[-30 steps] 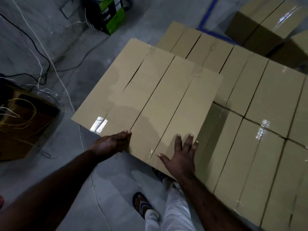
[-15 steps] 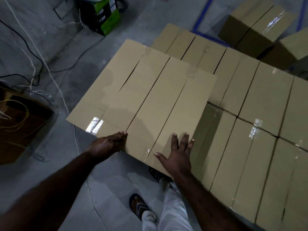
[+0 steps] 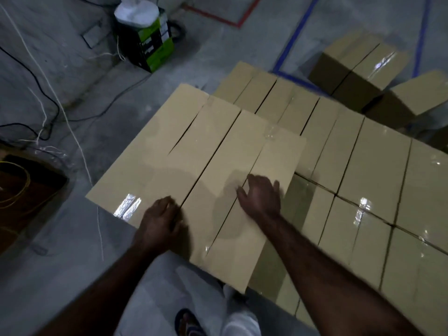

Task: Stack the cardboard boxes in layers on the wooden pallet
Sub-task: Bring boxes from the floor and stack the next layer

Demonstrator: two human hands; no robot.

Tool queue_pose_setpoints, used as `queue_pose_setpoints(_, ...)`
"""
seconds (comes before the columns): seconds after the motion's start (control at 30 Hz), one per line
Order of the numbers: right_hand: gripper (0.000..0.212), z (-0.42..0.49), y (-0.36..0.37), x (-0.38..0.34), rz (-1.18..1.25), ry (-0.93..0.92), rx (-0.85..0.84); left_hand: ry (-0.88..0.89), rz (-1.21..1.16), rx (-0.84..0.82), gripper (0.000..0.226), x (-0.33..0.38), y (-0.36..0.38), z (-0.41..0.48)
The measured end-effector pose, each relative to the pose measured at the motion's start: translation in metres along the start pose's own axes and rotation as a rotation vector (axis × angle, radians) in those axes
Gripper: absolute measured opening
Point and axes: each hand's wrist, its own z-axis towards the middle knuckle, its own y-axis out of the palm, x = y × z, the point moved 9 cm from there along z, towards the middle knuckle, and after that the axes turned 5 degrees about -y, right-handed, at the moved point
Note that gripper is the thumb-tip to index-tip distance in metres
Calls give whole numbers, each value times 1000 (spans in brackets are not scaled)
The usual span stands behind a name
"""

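Two tan cardboard boxes lie side by side on top of a lower layer of taped boxes, at that layer's left end. My left hand rests on the top of the near edge of the left upper box, fingers slightly bent. My right hand lies flat on the right upper box, fingers spread, farther in from the edge. The wooden pallet is hidden under the boxes.
More cardboard boxes stand on the floor at the back right, by blue floor tape. A green and black carton stands at the back. Cables run over the concrete floor at left. My sandalled foot is below.
Both hands have slid forward from the near edge onto the tops of the upper boxes. The view has shifted, showing more of the back floor.
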Motion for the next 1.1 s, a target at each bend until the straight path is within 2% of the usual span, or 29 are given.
queue_pose_setpoints(0.1,53,89,-30,0,34,-62,58,-310,-14,5,69,-2,28,-3)
queue_pose_setpoints(0.27,59,204,-53,-15,70,-108,105,-357,93,18,72,14,58,8)
queue_pose_setpoints(0.43,68,271,-26,-23,31,-72,-1,-351,120,139,77,12,64,8)
queue_pose_setpoints(0.6,59,284,-15,-26,20,-38,43,-343,106,176,73,11,64,9)
queue_pose_setpoints(0.8,65,280,-10,-28,16,-100,74,-352,103,172,70,14,60,9)
queue_pose_setpoints(1.03,73,258,3,-29,-86,-123,-93,-343,98,99,68,13,56,10)
queue_pose_setpoints(1.1,77,244,9,-27,-83,-130,-87,-339,88,89,68,12,58,10)
